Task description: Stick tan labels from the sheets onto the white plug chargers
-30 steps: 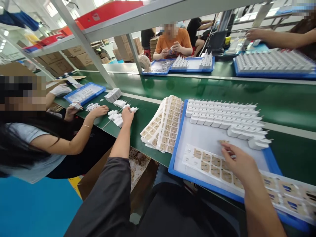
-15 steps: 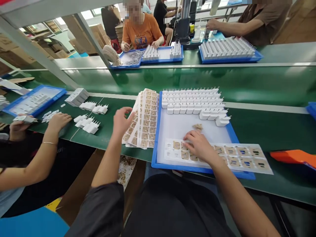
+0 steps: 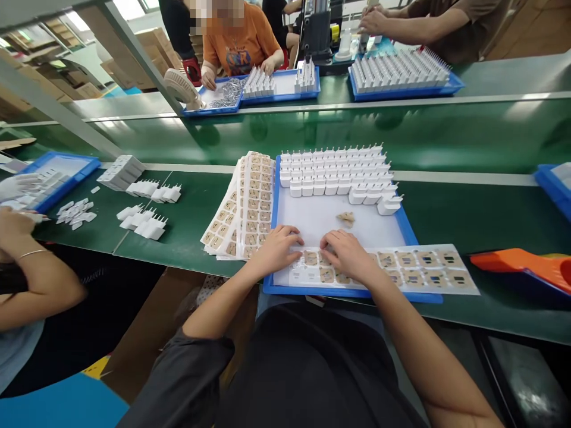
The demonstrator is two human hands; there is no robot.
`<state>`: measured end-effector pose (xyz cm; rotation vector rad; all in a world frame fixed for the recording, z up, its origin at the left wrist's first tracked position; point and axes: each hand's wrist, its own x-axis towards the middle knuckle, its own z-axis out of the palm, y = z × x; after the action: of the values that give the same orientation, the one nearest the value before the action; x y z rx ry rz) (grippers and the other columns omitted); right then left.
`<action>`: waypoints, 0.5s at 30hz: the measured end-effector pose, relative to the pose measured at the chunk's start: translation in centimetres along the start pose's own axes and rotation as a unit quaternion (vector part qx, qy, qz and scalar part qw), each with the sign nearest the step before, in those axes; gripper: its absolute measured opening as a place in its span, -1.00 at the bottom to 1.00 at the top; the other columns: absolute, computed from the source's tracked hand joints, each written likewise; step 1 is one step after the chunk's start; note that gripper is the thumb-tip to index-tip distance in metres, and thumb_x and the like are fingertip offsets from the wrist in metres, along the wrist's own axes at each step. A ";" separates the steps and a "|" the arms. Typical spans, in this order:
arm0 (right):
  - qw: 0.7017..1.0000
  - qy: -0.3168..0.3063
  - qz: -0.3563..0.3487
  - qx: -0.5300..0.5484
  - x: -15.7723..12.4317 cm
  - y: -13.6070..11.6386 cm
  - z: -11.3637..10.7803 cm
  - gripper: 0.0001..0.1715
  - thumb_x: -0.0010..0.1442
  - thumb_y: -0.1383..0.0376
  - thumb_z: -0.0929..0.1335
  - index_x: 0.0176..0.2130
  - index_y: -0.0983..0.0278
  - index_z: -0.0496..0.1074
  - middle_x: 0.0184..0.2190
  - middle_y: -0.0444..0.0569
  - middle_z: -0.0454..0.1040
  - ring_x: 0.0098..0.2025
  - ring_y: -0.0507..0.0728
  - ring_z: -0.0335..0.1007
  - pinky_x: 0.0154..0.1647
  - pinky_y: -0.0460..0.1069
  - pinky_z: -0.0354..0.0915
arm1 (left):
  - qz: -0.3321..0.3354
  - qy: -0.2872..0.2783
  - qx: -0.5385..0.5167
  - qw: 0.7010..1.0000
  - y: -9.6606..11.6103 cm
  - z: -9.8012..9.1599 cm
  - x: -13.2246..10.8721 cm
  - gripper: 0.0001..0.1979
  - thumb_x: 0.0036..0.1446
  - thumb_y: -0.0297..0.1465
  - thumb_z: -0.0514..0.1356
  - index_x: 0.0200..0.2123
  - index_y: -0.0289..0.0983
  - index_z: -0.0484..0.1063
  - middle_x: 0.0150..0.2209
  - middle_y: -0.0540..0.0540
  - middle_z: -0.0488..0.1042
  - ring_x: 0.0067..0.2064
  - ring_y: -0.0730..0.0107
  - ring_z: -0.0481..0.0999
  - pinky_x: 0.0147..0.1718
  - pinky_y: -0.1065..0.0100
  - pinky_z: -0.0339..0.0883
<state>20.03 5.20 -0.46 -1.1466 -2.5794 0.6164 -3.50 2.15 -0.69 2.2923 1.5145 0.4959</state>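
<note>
A white sheet of tan adhesive stickers (image 3: pixel 428 260) lies across the front of a blue tray (image 3: pixel 273 279) and sticks out past its right side. My right hand (image 3: pixel 345 254) rests on this sheet, fingers bent and their tips apart beside a sticker. At the sheet's left end is my left hand (image 3: pixel 279 248), thumb and fingers apart with nothing visible between them. One tan sticker shows between the two hands. Behind them, a crumpled tan scrap (image 3: pixel 345 219) lies on the tray's white lining. White plug adapters (image 3: pixel 319 185) stand in rows at the back, pins up.
Fanned sticker sheets (image 3: pixel 252 205) lie against the tray's left side. Farther left are loose adapters (image 3: pixel 145 223), small white pieces (image 3: pixel 75 213) and a co-worker's arm (image 3: pixel 40 279). An orange bin (image 3: pixel 521 264) stands at right. People work across the green bench (image 3: pixel 446 139).
My left hand has moved right, from the fanned sheets to the left end of the sheet in the tray. My right hand stays on that sheet. The view has shifted slightly.
</note>
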 end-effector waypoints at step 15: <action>0.964 0.180 -0.195 0.015 0.3 -0.9 0.3 -0.85 0.37 0.35 0.32 -0.10 0.23 0.50 -0.22 0.02 0.59 -0.21 0.16 0.43 -0.18 0.06 0.35 | -0.162 -0.068 -0.489 0.854 1.2 -1.0 0.4 -0.57 0.10 -0.14 0.37 -0.12 -0.23 0.30 -0.36 -0.02 0.57 -0.37 0.42 0.50 -0.35 0.43 0.25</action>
<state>19.11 4.84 -0.23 -0.6353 -2.3677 0.3196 -2.89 2.18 0.76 1.2258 1.1315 0.7558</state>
